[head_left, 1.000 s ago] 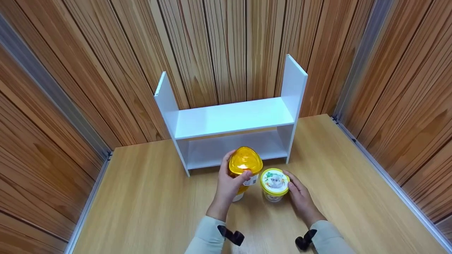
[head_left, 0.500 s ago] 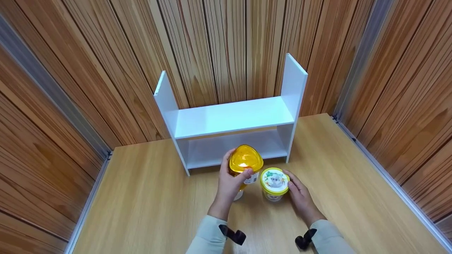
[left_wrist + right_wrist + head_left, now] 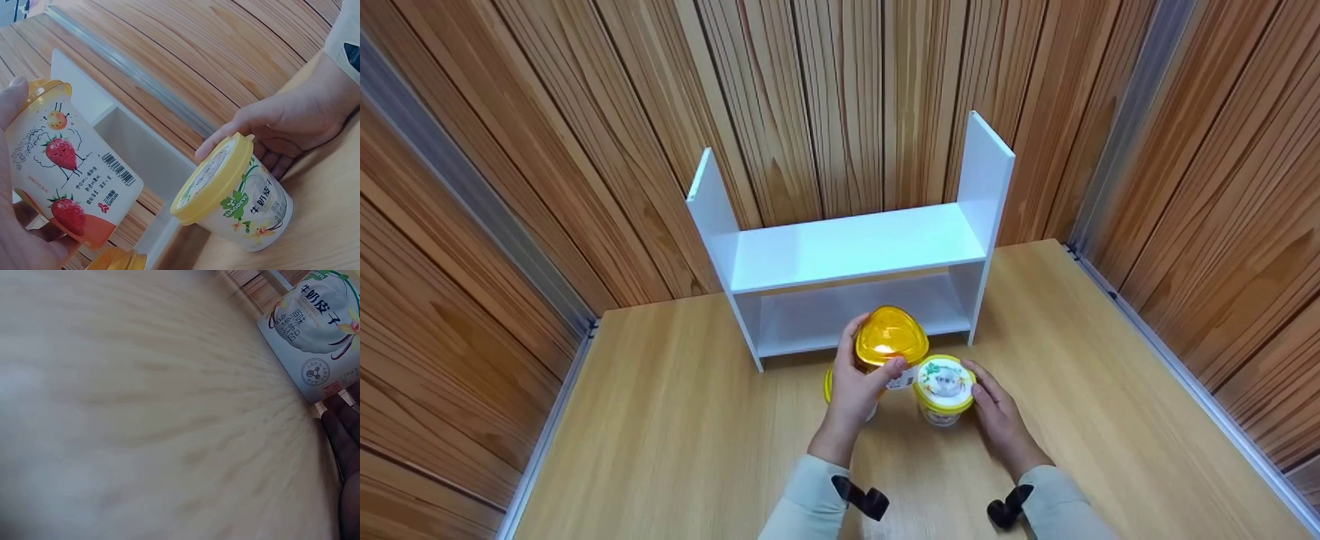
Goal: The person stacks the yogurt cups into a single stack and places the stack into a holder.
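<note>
The strawberry cup (image 3: 73, 169) is white, printed with smiling strawberries and a barcode, turning orange toward its base; its rounded-triangular lid (image 3: 890, 335) is see-through amber. It sits in the left grip (image 3: 851, 386), in front of the white shelf unit (image 3: 855, 247) and just beside the vanilla tub (image 3: 247, 202). That tub stands on the worktop (image 3: 675, 420), pale, with dark lettering, a green logo, yellow flowers and a thick yellow lid rim. Another yellow-topped container (image 3: 121, 260) shows partly below the cup, mostly hidden by the left hand.

In the head view the cup's lid overlaps the front edge of the lower shelf. The worktop runs out broadly on either side, up to metal strips (image 3: 1192, 381) and wood-panelled walls (image 3: 840, 97); a narrow gap separates cup and tub.

The left forearm rises from the bottom, thumb on the cup's near side and fingers round the far side, holding it firmly. The right grip (image 3: 1003, 420) comes in from the right, fingers touching the tub by its rim; whether they clasp it or merely rest there, I cannot tell.
</note>
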### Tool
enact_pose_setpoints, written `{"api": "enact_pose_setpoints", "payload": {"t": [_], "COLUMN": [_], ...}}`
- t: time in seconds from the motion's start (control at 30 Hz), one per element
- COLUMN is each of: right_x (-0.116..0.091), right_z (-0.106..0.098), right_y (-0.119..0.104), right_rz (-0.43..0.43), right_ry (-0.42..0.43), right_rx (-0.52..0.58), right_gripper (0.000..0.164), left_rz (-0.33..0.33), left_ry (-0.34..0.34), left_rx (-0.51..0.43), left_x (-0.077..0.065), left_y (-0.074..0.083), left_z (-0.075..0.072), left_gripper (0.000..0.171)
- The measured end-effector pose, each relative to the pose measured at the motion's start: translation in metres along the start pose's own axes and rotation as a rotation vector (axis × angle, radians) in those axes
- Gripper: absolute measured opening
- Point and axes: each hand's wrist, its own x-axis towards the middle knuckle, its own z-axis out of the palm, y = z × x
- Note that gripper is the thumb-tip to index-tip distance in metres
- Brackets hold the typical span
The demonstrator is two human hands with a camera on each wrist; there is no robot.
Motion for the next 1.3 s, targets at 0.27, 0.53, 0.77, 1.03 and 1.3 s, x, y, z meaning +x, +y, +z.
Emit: {"api": "enact_pose_setpoints", "payload": {"t": [0.27,0.53,0.77,1.03,1.3], "right_x": [0.0,-0.001,0.0,0.0,-0.001], "right_z": [-0.002,-0.002,-0.002,-0.003,-0.004], "right_y": [0.0,-0.003,-0.002,-0.002,-0.003], "right_rz": [0.001,0.029,0.048,0.079,0.107], "right_ry": [0.006,0.012,0.004,-0.004,-0.011], "right_rx": [-0.072,-0.108,-0.087,-0.12,-0.123], "right_gripper": [0.045,0.044,0.046,0.048,0.054], "left_rz": [-0.016,-0.06,-0.067,-0.075,-0.091], "left_ry": [0.004,0.018,0.027,0.008,0.01], "left_rx": [0.055,0.074,0.086,0.073,0.103], "left_x": [0.0,-0.001,-0.003,-0.003,-0.001], "left_y": [-0.002,-0.002,-0.003,-0.007,-0.011], "left_z": [0.004,0.009,0.015,0.019,0.024], "left_gripper": [0.083,0.082,0.08,0.079,0.082]}}
